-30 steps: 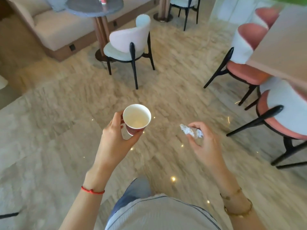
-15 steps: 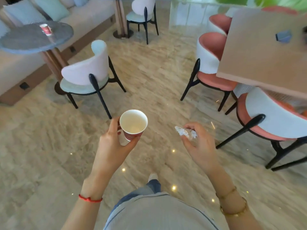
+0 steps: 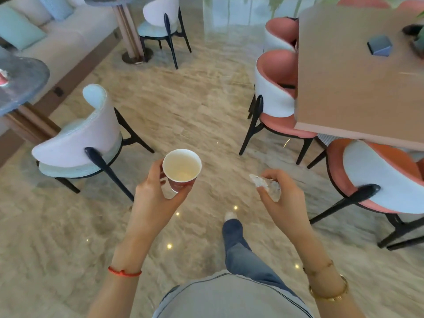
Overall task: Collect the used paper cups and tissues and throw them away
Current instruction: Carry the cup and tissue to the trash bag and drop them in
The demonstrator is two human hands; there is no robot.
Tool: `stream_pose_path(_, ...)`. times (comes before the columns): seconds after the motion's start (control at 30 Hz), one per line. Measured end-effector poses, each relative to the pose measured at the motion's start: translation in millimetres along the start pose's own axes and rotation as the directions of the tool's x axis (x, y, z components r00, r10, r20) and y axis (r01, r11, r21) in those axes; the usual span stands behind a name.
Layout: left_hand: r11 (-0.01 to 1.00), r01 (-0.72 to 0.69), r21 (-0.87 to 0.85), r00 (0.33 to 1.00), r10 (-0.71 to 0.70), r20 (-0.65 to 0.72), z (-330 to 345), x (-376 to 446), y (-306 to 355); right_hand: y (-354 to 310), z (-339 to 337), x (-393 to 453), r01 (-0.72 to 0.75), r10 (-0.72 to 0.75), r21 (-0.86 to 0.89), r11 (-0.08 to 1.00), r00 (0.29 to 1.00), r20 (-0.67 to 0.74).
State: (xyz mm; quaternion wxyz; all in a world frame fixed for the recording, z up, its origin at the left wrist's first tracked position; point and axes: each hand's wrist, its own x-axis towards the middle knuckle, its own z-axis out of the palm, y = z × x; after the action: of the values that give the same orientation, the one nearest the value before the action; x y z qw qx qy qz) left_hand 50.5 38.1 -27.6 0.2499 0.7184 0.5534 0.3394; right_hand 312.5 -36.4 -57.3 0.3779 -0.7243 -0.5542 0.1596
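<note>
- Two hands show, one to each side of the person's body, both raised over the marble floor point(image 3: 206, 106).
- Two paper cups can be counted: a red paper cup point(image 3: 181, 171) in hand, and a second red cup point(image 3: 3, 77) at the left edge, standing on a round grey table point(image 3: 25, 81), well apart from both hands.
- One crumpled tissue point(image 3: 266, 184) is in view.
- Five chairs can be counted: two pale blue-and-white chairs point(image 3: 80, 143) on the left and three pink-and-white chairs point(image 3: 376, 180) on the right, tucked round a square tan table point(image 3: 358, 76).
- The left hand point(image 3: 153, 198) grips the red paper cup, with the thumb curled round its near side and the fingers round the left of its wall.
- That cup sits above and just right of the left palm; it stands nearly upright with its long axis vertical, mouth up toward the camera and tilted a little away from the hand. The inside looks white and empty.
- The right hand point(image 3: 282, 203) pinches the crumpled tissue between thumb and curled fingers.
- The tissue pokes out at the upper left of the right hand, its long axis running from upper left to lower right, with the free end pointing toward the cup. The two are apart.
- One small dark blue box point(image 3: 379, 45) lies on the tan table.
</note>
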Motion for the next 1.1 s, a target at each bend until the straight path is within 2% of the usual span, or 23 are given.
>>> stream_pose_path(0.33, 0.999, -0.041, 0.000, 0.998, 0.041, -0.048, 71.7, 242.9, 0.7, 35.8, 24.3, 251.9, 0.046, -0.046, 0.020, 0.999, 0.999, 0.004)
stream_pose_path(0.6, 1.000, 0.002, -0.028, 0.998, -0.003, -0.059, 113.7, 405.7, -1.8, 47.6, 46.6, 431.1, 0.097, -0.099, 0.041, 0.994, 0.994, 0.041)
stream_pose_path(0.83, 1.000, 0.011, -0.029, 0.999, -0.013, -0.044, 152.9, 552.2, -31.0, 71.1, 93.1, 570.7, 0.065, -0.067, 0.041, 0.997, 0.996, 0.055)
stream_pose_path(1.1, 0.999, -0.033, -0.038, 0.999, 0.032, -0.023, 179.2, 764.0, -57.9, 66.4, 142.1, 775.1, 0.045, -0.046, 0.032, 0.998, 0.999, 0.012)
